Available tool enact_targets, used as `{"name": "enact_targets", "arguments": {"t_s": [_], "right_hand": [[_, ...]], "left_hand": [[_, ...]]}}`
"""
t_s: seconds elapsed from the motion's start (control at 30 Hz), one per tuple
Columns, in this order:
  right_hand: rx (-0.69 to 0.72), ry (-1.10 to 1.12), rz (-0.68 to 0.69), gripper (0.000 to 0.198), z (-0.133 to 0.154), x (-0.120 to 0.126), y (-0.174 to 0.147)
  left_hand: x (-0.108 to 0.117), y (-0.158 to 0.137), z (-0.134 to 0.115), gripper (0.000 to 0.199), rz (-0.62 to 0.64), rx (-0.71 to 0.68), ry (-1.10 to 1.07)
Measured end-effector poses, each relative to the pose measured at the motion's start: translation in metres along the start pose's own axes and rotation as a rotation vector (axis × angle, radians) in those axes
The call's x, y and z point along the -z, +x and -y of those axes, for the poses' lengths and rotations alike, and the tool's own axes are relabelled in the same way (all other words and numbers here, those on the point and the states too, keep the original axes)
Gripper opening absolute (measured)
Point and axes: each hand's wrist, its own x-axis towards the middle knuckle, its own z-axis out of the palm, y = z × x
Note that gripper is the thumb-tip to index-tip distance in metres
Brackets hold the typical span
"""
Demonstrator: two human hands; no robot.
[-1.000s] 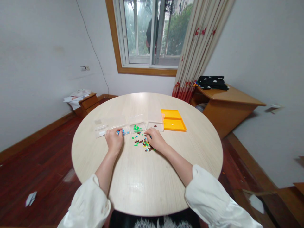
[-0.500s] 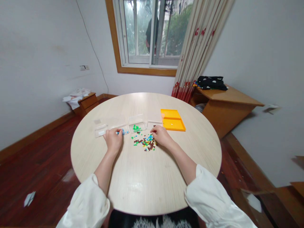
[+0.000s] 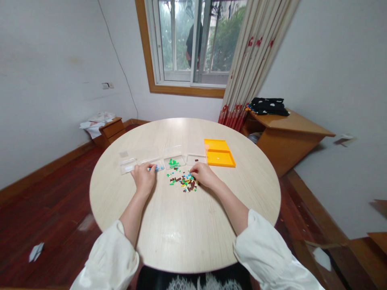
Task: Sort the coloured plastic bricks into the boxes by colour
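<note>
My left hand (image 3: 144,179) is closed in a pinch at the front of a clear plastic box (image 3: 162,166) with blue bricks inside. A small blue brick (image 3: 149,169) shows at its fingertips. My right hand (image 3: 204,175) hangs over the right side of a loose pile of small building bricks (image 3: 190,185), brown, green, blue, yellow and cream. Its fingers are pinched together; what they hold, if anything, is too small to tell. Behind the pile, one clear box holds green bricks (image 3: 173,163), and another has a single brown brick (image 3: 196,160) in it.
An opened yellow case (image 3: 222,158) lies right of the clear boxes, with a small pale piece inside. At the left end stands another clear box (image 3: 126,167) with something white in it. All rest on a round pale wooden table (image 3: 175,229).
My right hand has drawn slightly down and left, from the front of the right clear box to the pile's edge. The brown brick in that box now shows fully. My left hand has stayed put.
</note>
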Motion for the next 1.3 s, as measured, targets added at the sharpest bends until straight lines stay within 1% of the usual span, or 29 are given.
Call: {"name": "enact_targets", "arguments": {"t_s": [0.13, 0.23, 0.4, 0.57, 0.63, 0.73, 0.87, 0.97, 1.03, 1.13, 1.3], "right_hand": [[0.009, 0.008, 0.011, 0.024, -0.003, -0.002, 0.001], [0.011, 0.008, 0.02, 0.026, -0.004, -0.002, 0.001], [0.015, 0.014, 0.023, 0.026, -0.004, -0.001, 0.002], [-0.004, 0.027, -0.019, 0.021, -0.003, -0.001, 0.002], [0.0, 0.041, -0.03, 0.019, -0.004, -0.001, 0.002], [0.011, 0.086, -0.061, 0.014, -0.005, -0.003, 0.002], [0.016, 0.209, -0.175, 0.012, -0.003, -0.003, 0.001], [0.047, 0.33, -0.259, 0.01, 0.001, -0.004, 0.001], [0.087, 0.398, -0.29, 0.01, 0.004, -0.005, 0.0], [0.145, 0.463, -0.305, 0.013, 0.008, -0.007, -0.001], [0.176, 0.517, -0.307, 0.013, 0.01, -0.008, -0.002]], "left_hand": [[-0.001, 0.0, 0.0, 0.021, -0.017, 0.0, -0.012], [-0.001, 0.0, -0.001, 0.026, -0.037, -0.025, -0.018], [-0.002, -0.006, -0.009, 0.035, -0.084, -0.128, -0.064], [-0.004, -0.012, -0.024, 0.034, -0.072, -0.233, -0.092], [-0.006, -0.011, -0.032, 0.031, -0.045, -0.273, -0.101], [-0.012, -0.01, -0.047, 0.025, 0.035, -0.325, -0.134], [-0.021, -0.014, -0.059, 0.019, 0.135, -0.346, -0.232], [-0.026, -0.02, -0.06, 0.015, 0.175, -0.399, -0.327], [-0.027, -0.023, -0.059, 0.015, 0.194, -0.429, -0.371], [-0.026, -0.024, -0.058, 0.014, 0.227, -0.43, -0.415], [-0.024, -0.022, -0.058, 0.014, 0.269, -0.401, -0.474]]}}
